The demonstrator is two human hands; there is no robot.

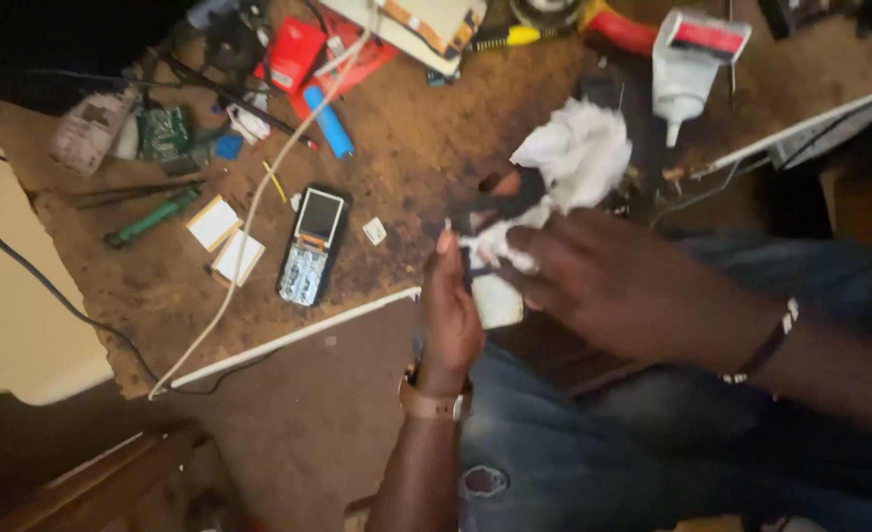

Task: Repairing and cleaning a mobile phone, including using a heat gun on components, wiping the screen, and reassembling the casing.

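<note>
1. Tissue wad, white, pinched in right hand fingers, pressed to small pale part gripped by left hand, above lap at bench edge.
2. Opened phone, blue cylinder, green screwdriver, white tube on bench.
3. Brown worn surface, cluttered; room dim.

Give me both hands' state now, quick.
Left hand: closed on a small white flat object.
Right hand: closed, pinching a white tissue wad against that object.
</note>
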